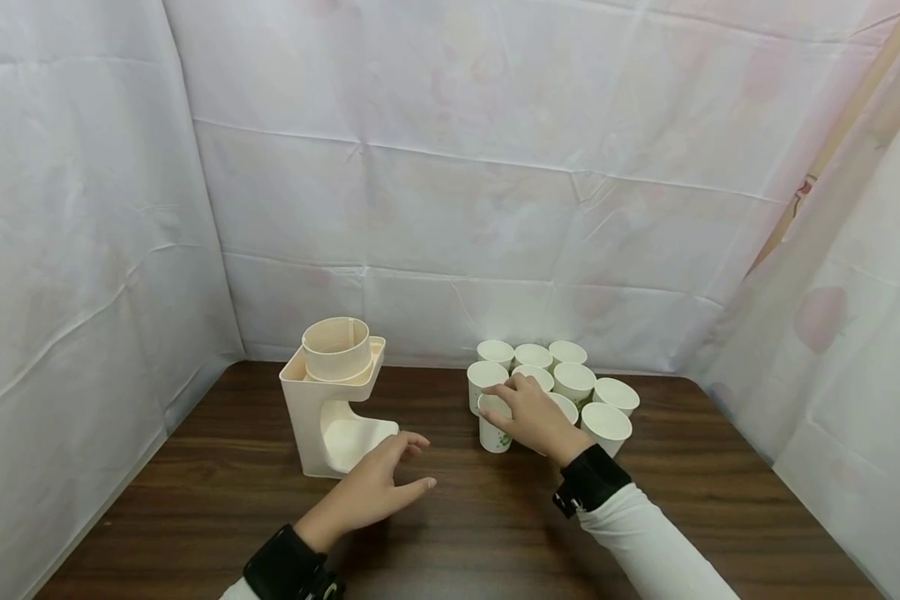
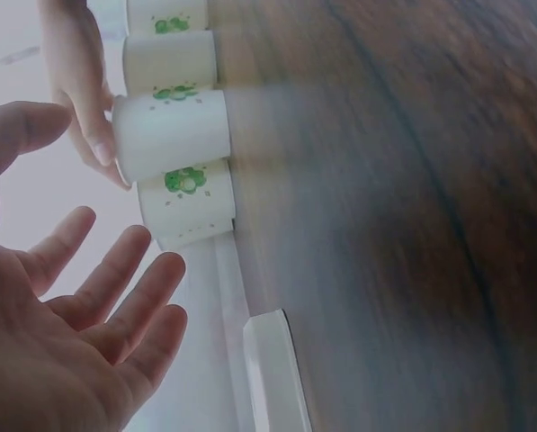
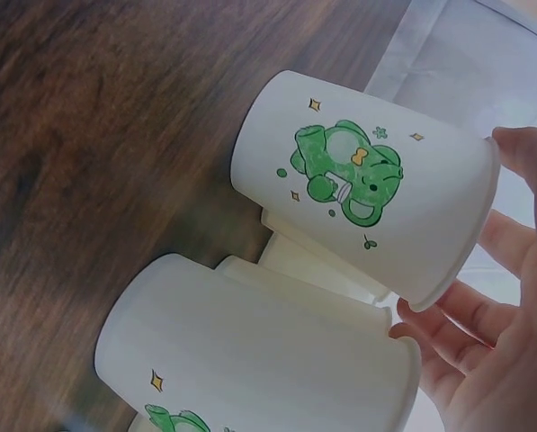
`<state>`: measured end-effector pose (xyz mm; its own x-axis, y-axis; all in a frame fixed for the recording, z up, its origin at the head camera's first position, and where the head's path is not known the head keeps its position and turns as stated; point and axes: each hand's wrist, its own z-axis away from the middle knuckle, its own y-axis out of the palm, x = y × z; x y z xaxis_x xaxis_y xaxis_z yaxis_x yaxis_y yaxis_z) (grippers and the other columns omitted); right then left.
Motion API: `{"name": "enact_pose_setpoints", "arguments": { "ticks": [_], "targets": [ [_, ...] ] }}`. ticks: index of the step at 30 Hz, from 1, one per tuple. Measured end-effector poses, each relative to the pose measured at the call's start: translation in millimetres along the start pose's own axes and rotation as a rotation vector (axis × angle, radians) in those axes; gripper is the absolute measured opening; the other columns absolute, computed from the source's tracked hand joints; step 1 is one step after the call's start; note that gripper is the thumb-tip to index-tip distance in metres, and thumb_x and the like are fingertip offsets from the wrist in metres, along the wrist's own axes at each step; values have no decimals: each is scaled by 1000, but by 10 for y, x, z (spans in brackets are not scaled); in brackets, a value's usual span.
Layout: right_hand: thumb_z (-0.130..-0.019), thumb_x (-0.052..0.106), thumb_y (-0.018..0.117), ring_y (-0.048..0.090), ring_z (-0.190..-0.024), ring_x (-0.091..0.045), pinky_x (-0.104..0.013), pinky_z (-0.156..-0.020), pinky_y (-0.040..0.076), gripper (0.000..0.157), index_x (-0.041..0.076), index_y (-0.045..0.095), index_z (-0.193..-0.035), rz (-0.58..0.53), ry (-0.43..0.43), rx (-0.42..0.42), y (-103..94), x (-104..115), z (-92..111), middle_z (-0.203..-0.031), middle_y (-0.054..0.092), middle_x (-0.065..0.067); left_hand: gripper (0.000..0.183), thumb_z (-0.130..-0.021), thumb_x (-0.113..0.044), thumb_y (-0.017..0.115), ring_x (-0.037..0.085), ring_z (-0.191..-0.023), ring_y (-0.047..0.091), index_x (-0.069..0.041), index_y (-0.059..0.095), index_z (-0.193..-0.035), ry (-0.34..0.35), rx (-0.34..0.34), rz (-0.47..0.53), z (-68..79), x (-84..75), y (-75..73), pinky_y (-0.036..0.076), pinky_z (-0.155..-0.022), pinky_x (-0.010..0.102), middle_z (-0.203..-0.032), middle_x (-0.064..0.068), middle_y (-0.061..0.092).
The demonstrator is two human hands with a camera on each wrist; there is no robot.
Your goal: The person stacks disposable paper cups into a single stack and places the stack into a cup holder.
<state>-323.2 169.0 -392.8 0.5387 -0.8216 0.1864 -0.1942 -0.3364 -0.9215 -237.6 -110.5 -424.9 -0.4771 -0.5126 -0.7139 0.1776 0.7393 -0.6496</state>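
Note:
My right hand (image 1: pixel 536 417) is over the front left paper cup (image 1: pixel 495 433), thumb and fingers at its rim. In the right wrist view, the thumb touches one side of this white cup (image 3: pixel 362 184) and the fingers (image 3: pixel 470 315) lie at the other. A green bear is printed on its side. More white paper cups (image 1: pixel 606 425) stand upright in a cluster behind and to the right. My left hand (image 1: pixel 375 492) hovers palm inward with nothing in it, fingers apart, in front of a cream plastic stand (image 1: pixel 311 425). A round, open-topped ring (image 1: pixel 337 350) sits on the stand.
The dark wooden table (image 1: pixel 450 533) carries everything. White cloth (image 1: pixel 450 208) hangs behind it and at both sides, close to its edges. The stand is at the left and the cups are right of the middle, near the back edge.

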Motion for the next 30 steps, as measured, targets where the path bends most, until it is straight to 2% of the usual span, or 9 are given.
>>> {"name": "enact_pose_setpoints", "arguments": {
  "ticks": [11, 20, 30],
  "targets": [
    [-96, 42, 67, 51, -95, -28, -42, -75, 48, 40, 16, 70, -126, -19, 27, 42, -70, 36, 33, -108, 57, -11, 55, -92, -42, 72, 32, -119, 57, -8, 55, -131, 2, 17, -24, -142, -18, 97, 51, -88, 48, -124, 15, 59],
    [-95, 45, 68, 50, -90, -24, -38, -74, 47, 40, 17, 70, -124, -24, -42, 49, -115, 151, 151, -107, 58, -8, 56, -92, -38, 73, 31, -117, 58, -6, 53, -134, -1, 59, -43, -275, -45, 183, 50, -89, 49, -124, 14, 59],
    [-93, 41, 72, 51, -92, -20, -36, -75, 48, 37, 14, 72, -117, -20, -143, -35, -79, 229, 272, -99, 55, -2, 63, -91, -44, 73, 32, -115, 58, -6, 52, -136, -6, 115, -86, -352, -31, 254, 50, -88, 49, -124, 15, 59]
  ]
}}
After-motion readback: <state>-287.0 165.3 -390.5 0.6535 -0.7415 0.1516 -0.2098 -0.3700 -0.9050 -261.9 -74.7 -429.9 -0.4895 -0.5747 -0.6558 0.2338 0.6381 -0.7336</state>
